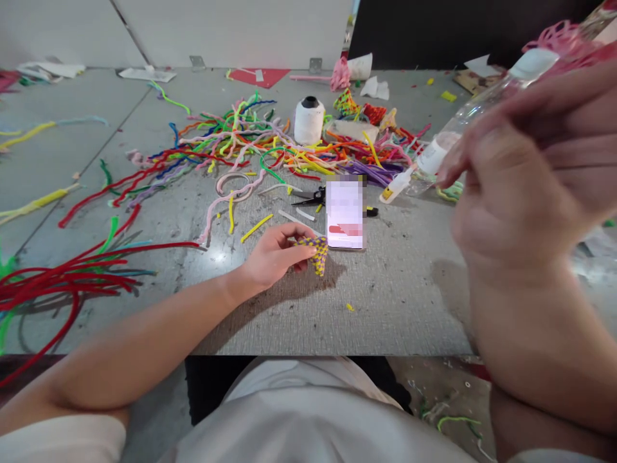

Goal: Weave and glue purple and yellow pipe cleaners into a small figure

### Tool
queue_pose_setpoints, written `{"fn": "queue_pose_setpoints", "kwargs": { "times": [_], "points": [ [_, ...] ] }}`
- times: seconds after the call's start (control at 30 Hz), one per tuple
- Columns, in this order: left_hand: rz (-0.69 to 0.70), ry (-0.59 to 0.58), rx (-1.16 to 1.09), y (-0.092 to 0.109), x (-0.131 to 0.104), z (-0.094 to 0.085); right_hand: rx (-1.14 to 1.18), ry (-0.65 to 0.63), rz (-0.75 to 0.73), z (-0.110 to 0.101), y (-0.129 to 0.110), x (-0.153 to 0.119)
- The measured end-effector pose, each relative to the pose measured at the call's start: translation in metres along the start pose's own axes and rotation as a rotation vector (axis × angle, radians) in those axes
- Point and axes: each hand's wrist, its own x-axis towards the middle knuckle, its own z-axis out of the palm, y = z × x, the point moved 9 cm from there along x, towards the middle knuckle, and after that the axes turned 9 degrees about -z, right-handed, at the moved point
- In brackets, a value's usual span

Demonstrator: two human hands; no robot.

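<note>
Yellow piece point(321, 255) pinched in left hand point(272, 258) — right hand point(523, 183) apparently curled.

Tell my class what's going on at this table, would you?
A person's left hand pinches a small yellow-and-purple patterned piece by a lit phone. The right hand is raised, overlapping a clear bottle in view; whether it holds anything is unclear. Beyond the phone lie tangled, fuzzy coloured strands, with a white spool among them.

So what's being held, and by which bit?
The left hand pinches the yellow-and-purple woven piece by its left side; for the right hand, I can't tell.
</note>
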Motion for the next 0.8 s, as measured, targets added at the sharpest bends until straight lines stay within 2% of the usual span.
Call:
{"fn": "queue_pose_setpoints", "kwargs": {
  "times": [0.07,0.13,0.3,0.37,0.43,0.53,0.63,0.8],
  "points": [
    [-0.015,-0.002,-0.001,0.000,0.000,0.000,0.023,0.043,-0.061,-0.004,0.010,-0.011],
    [-0.027,0.004,-0.003,0.000,0.000,-0.001,-0.084,-0.042,-0.027,0.000,0.031,-0.023],
    [-0.020,0.020,0.009,-0.002,0.002,-0.006,-0.715,-0.720,0.283,0.026,0.099,-0.064],
    [-0.011,0.018,0.024,-0.002,0.001,-0.006,-0.867,-0.911,0.441,0.029,0.113,-0.084],
    [0.006,0.013,0.050,0.000,-0.001,-0.005,-0.988,-1.025,0.547,0.033,0.116,-0.098],
    [0.033,0.009,0.100,0.005,-0.004,-0.002,-1.012,-1.001,0.556,0.045,0.108,-0.109],
    [0.038,0.014,0.138,0.007,-0.005,0.000,-0.983,-0.970,0.487,0.058,0.103,-0.118],
    [0.031,0.011,0.155,0.006,-0.006,0.001,-0.980,-0.956,0.486,0.065,0.108,-0.127]
  ]
}}
